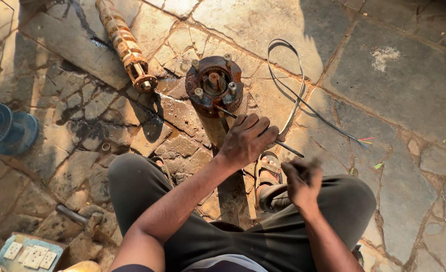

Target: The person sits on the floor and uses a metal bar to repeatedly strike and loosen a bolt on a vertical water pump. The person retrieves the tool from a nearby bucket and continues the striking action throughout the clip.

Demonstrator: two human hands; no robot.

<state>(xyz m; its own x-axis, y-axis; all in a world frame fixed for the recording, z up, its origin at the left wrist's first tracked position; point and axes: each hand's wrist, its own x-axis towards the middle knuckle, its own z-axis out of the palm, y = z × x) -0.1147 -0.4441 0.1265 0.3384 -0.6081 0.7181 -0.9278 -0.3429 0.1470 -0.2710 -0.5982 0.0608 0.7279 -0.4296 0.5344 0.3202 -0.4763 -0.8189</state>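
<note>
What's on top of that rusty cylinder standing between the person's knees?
The rusty cylinder has a round flange on top with several bolts standing up and a short shaft in the middle. A thin tool held by the left hand touches its edge. Its lower body is hidden behind that hand.

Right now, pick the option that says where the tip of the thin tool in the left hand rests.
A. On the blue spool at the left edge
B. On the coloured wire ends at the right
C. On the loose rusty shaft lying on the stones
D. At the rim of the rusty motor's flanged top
D: the left hand grips a thin tool whose tip meets the rim of the rusty motor, beside a stud.
</note>
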